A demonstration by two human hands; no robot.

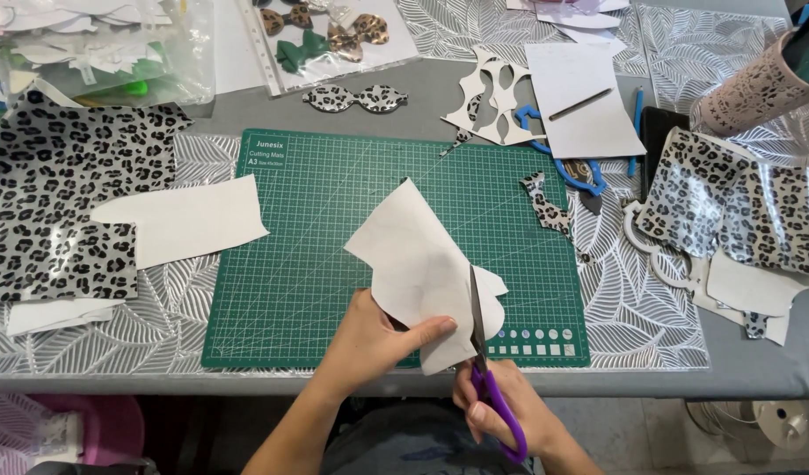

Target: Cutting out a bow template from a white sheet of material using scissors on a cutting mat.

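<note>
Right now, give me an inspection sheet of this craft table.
Surface: grey table with a green cutting mat in the middle, silver leaf-pattern sheets under it.
Job's things: white sheet held over the mat; purple scissors cutting into its lower edge.
Clutter: leopard-print pieces at left and right, white offcut, bow cutout, blue template, pencil, patterned roll, bags of shapes at the top.
Grippers: left hand pinches the sheet; right hand works the scissors.
Cables: nothing seen.
Surroundings: pink tub under the table at left, round white thing on the floor at right.
</note>
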